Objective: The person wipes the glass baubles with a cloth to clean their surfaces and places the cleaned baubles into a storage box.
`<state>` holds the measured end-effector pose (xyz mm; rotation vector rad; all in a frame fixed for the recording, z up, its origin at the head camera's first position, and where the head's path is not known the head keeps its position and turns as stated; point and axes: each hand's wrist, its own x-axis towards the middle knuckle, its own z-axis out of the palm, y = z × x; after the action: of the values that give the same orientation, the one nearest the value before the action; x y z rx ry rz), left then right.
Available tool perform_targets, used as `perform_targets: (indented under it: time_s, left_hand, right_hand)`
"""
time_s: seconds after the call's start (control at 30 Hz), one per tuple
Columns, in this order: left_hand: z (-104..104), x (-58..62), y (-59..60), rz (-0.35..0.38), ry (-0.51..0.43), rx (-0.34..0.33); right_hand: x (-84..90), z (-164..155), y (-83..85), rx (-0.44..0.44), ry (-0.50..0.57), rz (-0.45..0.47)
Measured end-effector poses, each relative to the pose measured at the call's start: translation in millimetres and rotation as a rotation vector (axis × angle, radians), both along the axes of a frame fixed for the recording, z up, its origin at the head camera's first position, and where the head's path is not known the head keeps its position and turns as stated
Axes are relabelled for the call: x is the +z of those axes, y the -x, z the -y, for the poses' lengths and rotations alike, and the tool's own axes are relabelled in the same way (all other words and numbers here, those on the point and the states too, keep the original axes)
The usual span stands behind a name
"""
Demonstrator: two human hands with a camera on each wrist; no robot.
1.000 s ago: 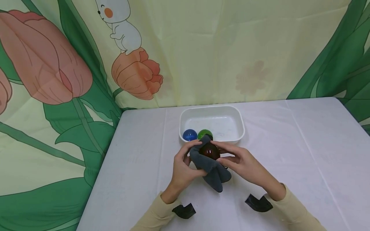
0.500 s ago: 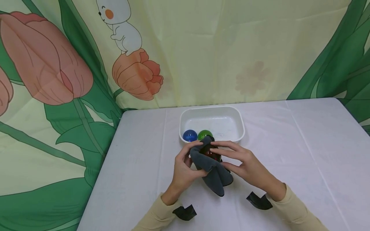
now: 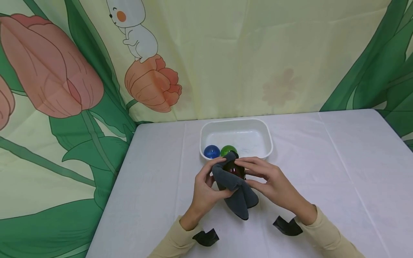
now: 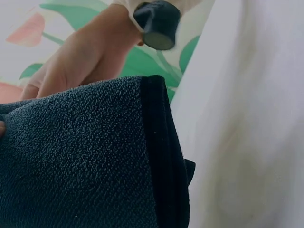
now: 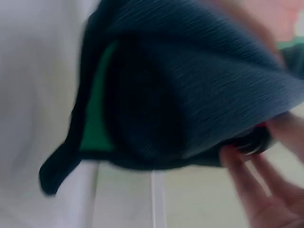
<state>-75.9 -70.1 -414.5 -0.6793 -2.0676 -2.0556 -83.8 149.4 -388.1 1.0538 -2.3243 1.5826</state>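
Observation:
A dark red, glossy ball [image 3: 235,170] sits in the folds of a grey-blue cloth [image 3: 241,202], above the near edge of a white tray. My left hand [image 3: 207,189] grips the cloth from the left, thumb in front and fingers behind, so the ball is wrapped on that side. From the right, my right hand [image 3: 275,182] holds the ball's exposed side between bent fingers and thumb. In the left wrist view the cloth [image 4: 76,156] with its dark hem covers most of the work. The right wrist view is blurred; fingertips touch the shiny ball [image 5: 256,140] below the cloth [image 5: 228,85].
The white tray [image 3: 268,138] stands behind the hands on a white-covered table [image 3: 155,179]. A blue ball [image 3: 212,151] and a green ball [image 3: 228,149] lie in its near left part. A printed curtain [image 3: 226,64] hangs behind the table.
My right fingers lifted and spread over the ball, then drew back together on its right side. The cloth's hanging ends shifted slightly. My left hand keeps its grip in nearly the same place.

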Motion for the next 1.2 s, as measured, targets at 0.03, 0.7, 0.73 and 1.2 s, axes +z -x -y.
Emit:
perform_targets:
  time_s: [0.03,0.7,0.73,1.2]
  left_hand:
    - [0.0,-0.2,0.1,-0.005,0.003,0.001]
    - [-0.4,-1.4,2.6,-0.009,-0.037,0.004]
    - [-0.1,-1.0,2.5,-0.007,-0.040,0.002]
    - [-0.8,-2.0,1.8,-0.001,-0.035,-0.004]
  right_hand:
    - [0.9,-0.3,0.1,0.008,0.014,0.060]
    - [9.3,-7.4,0.2,-0.004,-0.081,0.027]
    - [9.7,-7.8,0.3,-0.004,-0.089,-0.042]
    - [3.1,-4.9,4.4,0.019,-0.105,-0.413]
